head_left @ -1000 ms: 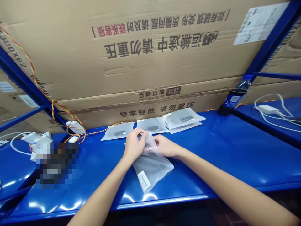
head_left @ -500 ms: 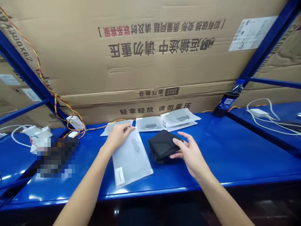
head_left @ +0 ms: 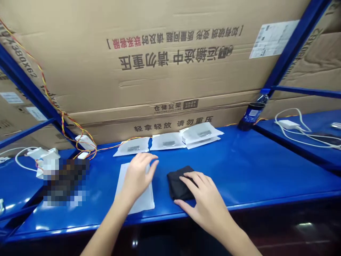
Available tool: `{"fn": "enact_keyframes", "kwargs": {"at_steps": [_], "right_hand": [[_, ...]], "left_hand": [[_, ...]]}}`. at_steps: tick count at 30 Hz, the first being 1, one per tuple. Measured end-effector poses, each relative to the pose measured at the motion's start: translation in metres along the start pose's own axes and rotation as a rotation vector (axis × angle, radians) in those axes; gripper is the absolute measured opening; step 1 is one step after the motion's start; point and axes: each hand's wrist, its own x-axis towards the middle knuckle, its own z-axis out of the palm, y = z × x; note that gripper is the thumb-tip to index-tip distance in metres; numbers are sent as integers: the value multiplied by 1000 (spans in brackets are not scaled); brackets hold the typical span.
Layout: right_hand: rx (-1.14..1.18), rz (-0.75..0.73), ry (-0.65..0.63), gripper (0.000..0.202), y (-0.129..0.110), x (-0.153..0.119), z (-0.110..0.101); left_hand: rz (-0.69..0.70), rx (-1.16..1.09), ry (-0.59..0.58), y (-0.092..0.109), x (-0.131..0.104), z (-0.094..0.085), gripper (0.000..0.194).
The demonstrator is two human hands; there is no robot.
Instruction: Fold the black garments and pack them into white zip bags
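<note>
A folded black cloth item (head_left: 177,181) lies on the blue shelf (head_left: 239,160) in front of me. My right hand (head_left: 204,192) rests over its right part with spread fingers touching the top and the thumb along the near edge. To the left lies a frosted plastic zip bag (head_left: 144,201), flat on the shelf. Above the bag is my left hand (head_left: 140,174), thumb and fingers apart and nothing between them; it covers much of the bag, and whether it touches the bag I cannot tell.
Several filled frosted bags (head_left: 168,141) line the back of the shelf by a large cardboard box (head_left: 165,81). A dark drink bottle (head_left: 250,115) stands at the back right. White adapters (head_left: 85,142) and twisted wires (head_left: 63,122) are at the left, near a pixelated patch.
The black cloth item has come down onto the shelf, nearer me, and my right hand has loosened its grip. The zip bag has shifted left; my left hand has let go of its top edge.
</note>
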Motion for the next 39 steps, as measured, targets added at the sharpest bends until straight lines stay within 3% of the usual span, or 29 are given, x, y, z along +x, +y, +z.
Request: {"fn": "enact_keyframes", "kwargs": {"at_steps": [3,6,11,15,18,20,23,26,29,35,39], "right_hand": [[72,57,48,35,6,-8,13],[177,229,149,27,7,-12,20],[347,384,180,28,2,-3,15],[469,668,338,41,18,1,-3],[287,816,441,52,45,-5,-19],[59,793,406,58,62,-12,-25],[-154,618,360,53,73,-19,-28],[-131,404,353,49,67,-21,-26],[-47,258,215,54,59,-20,-23],[160,283,141,41,68,-15,-34],[185,510,250,51,99,-9,-55]], "left_hand": [[44,-117,38,51,-33,17,20],[-25,-160,98,76,-59,44,28],[-298,-216,113,73,-68,75,42],[-322,-224,18,66,-64,78,51],[-300,-202,2,65,-67,80,49],[-288,-188,0,64,-69,82,38],[-282,-164,4,62,-70,86,29],[-284,-146,-2,59,-69,86,29],[-269,-138,-54,54,-66,81,31],[-234,-51,-116,29,-64,64,34],[-201,-42,-143,6,-61,49,33]]}}
